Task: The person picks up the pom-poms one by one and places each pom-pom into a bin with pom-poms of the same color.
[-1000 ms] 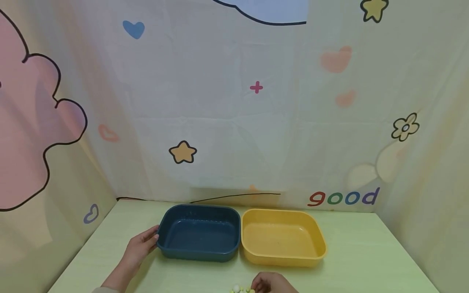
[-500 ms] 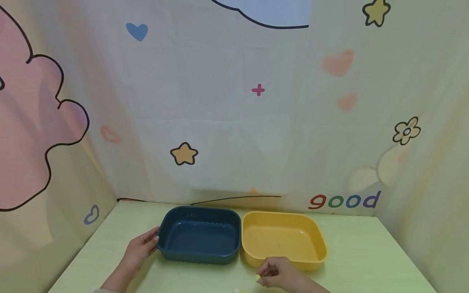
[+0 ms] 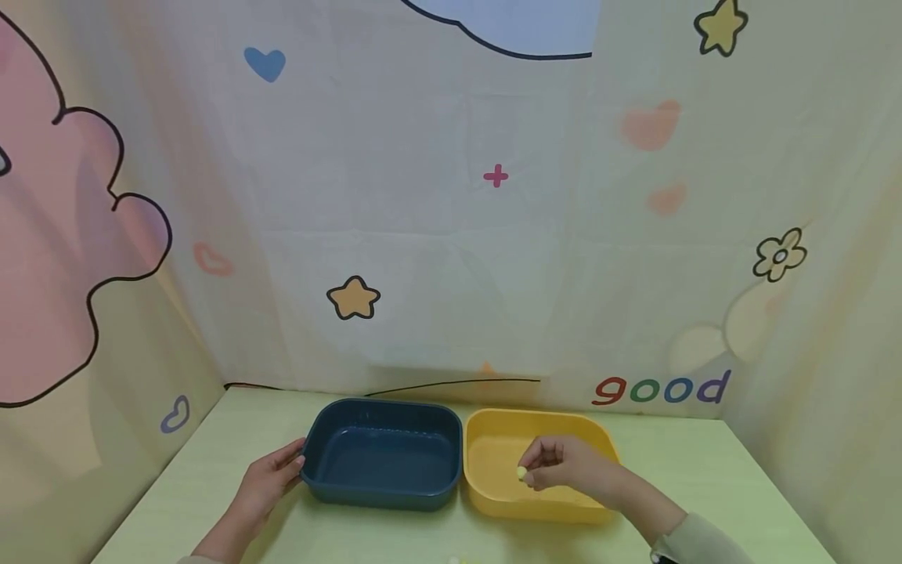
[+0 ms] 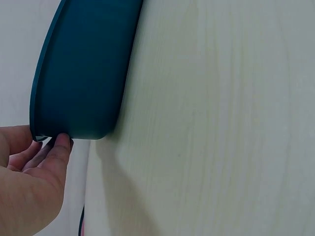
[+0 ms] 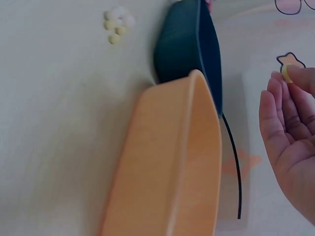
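- I see the right hand (image 3: 562, 462) pinching a small pale-yellow rounded piece (image 3: 521, 473) between thumb and fingertips.
- Beneath that hand, I have the yellow, round-cornered rectangular tray (image 3: 535, 507); the piece hangs above its interior.
- The left hand (image 3: 264, 479) touches the adjacent end of the dark-blue, round-cornered rectangular tray (image 3: 384, 498); I cannot tell whether its fingers clasp the rim.
- Left of the right hand and nearer the person, I find small rounded white and yellow pieces (image 5: 114, 23) clustered on the pale wood-grained table (image 3: 719, 486).
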The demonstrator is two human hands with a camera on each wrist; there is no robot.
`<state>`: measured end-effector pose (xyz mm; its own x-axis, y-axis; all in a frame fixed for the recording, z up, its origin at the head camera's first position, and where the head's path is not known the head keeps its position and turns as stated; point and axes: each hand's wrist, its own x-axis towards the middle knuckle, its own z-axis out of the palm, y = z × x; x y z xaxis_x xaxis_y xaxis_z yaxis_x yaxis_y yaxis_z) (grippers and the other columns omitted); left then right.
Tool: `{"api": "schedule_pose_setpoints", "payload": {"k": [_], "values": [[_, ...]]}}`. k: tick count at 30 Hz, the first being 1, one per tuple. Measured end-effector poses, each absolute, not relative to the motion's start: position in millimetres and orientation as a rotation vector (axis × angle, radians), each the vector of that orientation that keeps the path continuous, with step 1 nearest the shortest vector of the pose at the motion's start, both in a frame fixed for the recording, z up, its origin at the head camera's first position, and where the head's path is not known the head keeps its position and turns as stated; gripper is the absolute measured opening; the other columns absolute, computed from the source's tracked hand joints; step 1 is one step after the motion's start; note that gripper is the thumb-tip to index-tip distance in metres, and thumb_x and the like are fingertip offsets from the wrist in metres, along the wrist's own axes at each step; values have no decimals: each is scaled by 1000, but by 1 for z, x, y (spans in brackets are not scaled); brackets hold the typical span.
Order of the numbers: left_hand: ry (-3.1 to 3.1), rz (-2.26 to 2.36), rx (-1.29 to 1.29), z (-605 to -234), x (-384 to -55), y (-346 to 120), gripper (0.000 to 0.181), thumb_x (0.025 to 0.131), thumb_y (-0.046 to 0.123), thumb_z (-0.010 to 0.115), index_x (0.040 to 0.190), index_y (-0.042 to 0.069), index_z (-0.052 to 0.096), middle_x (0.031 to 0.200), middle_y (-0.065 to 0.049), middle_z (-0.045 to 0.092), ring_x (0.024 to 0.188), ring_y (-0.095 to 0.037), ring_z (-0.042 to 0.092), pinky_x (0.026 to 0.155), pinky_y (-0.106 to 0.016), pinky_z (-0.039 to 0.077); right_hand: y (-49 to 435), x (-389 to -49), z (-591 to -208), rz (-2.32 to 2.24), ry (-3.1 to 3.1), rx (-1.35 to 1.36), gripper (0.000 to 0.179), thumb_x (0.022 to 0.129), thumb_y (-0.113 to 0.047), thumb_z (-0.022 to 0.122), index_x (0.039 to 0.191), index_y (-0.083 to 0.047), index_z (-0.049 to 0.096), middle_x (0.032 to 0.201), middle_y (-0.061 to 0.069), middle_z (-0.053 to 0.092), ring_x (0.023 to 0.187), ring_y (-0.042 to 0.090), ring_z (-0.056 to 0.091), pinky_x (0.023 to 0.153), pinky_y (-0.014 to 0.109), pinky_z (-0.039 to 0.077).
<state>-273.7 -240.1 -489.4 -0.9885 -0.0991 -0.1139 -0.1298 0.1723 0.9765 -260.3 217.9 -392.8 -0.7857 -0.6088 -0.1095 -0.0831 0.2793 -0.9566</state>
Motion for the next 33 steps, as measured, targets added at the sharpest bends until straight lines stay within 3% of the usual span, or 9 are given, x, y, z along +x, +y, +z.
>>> {"api": "schedule_pose_setpoints", "payload": {"k": [7, 15, 28, 33], "values": [[2382, 2000, -226, -490, -274, -242, 47, 107, 4, 48, 151, -11, 39, 155, -31, 39, 107, 2, 64, 92, -22, 62, 223, -276, -372, -1448, 2138, -636, 21, 98, -15, 68, 111, 2, 65, 99, -3, 70, 94, 12, 69, 91, 28, 62], [2378, 1994, -241, -491, -275, -242, 47, 107, 5, 48, 151, -11, 40, 156, -30, 39, 115, -5, 64, 93, -24, 62, 228, -299, -360, -1395, 2172, -665, 21, 98, -12, 66, 111, 5, 63, 97, -4, 70, 90, 8, 68, 87, 21, 61], [2377, 1995, -256, -492, -277, -242, 46, 107, 4, 49, 150, -12, 41, 154, -32, 41, 115, -10, 66, 91, -25, 63, 246, -335, -363, -1323, 2216, -612, 22, 98, -12, 67, 112, 4, 65, 98, -2, 70, 92, 14, 67, 93, 30, 62], [2378, 1997, -247, -490, -276, -242, 46, 107, 4, 49, 149, -12, 41, 154, -33, 42, 112, -7, 66, 91, -24, 63, 250, -347, -369, -1348, 2209, -566, 19, 98, -11, 66, 112, 3, 67, 96, -4, 71, 91, 14, 66, 90, 26, 62]]}}
